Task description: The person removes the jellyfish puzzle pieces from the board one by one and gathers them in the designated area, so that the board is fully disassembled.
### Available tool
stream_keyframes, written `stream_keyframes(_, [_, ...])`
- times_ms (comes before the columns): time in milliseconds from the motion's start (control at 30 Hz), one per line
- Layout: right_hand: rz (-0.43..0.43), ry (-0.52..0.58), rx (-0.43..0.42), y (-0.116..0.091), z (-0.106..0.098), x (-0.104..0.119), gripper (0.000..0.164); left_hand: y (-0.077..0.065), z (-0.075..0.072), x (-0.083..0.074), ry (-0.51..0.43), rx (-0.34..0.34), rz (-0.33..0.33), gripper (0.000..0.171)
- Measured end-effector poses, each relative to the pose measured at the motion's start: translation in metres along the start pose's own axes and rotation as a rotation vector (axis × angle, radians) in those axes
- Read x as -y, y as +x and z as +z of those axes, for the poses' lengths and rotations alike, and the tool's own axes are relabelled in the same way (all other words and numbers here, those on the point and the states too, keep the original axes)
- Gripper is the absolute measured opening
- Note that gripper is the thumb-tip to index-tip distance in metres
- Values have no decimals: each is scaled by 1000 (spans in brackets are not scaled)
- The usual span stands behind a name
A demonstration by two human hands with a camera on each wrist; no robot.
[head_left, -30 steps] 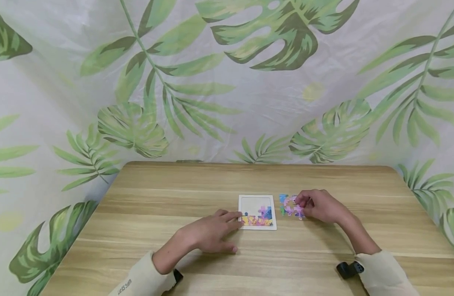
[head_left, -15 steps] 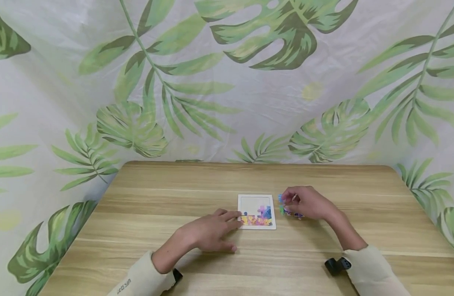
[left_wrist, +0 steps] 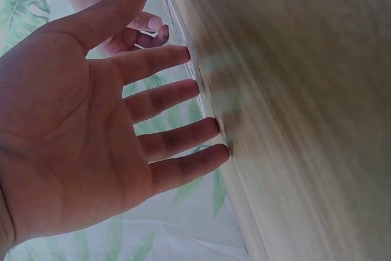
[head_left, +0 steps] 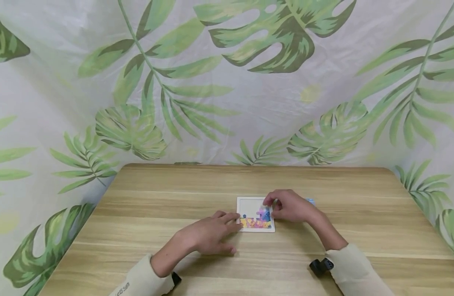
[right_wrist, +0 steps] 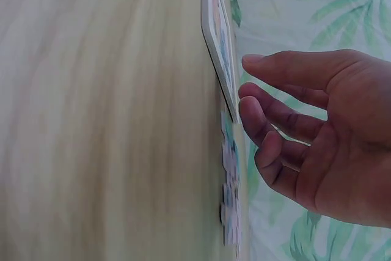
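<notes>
A white-framed jigsaw board [head_left: 249, 208] lies on the table, with yellow, pink and blue jigsaw pieces [head_left: 253, 222] filling its lower part and lower right side. My left hand [head_left: 212, 231] spreads at the board's left side, fingertips on its edge; the left wrist view shows the fingers straight. Over the board's right edge hovers my right hand [head_left: 291, 206], fingers loosely bent. In the right wrist view a gap shows between thumb and fingertips, with no piece visible there. Below that hand, loose jigsaw pieces [right_wrist: 230, 194] lie on the table beside the board, mostly hidden in the head view.
The wood-grain table [head_left: 167, 193] reaches back to a leaf-patterned cloth [head_left: 219, 102]. A small blue part of a loose piece [head_left: 310, 201] peeks out beyond the right hand. Each sleeve carries a black wrist camera, the right one [head_left: 321, 266] facing the table.
My right hand has moved left, from above the loose jigsaw pieces to the board's right edge. My left hand stays at the board's left side.
</notes>
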State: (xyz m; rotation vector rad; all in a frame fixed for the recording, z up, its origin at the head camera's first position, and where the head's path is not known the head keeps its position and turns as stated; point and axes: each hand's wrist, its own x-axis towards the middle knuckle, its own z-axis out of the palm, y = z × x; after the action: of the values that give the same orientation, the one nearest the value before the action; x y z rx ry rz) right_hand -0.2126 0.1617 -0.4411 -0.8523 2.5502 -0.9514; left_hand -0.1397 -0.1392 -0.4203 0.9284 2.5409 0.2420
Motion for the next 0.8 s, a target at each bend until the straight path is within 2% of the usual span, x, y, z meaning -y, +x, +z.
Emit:
stream_keyframes(400, [41, -23, 34, 10, 9, 7, 28, 0, 2, 2, 20, -10, 6, 68])
stream_keyframes(800, [53, -26, 18, 12, 12, 8, 30, 0, 2, 1, 22, -2, -3, 69])
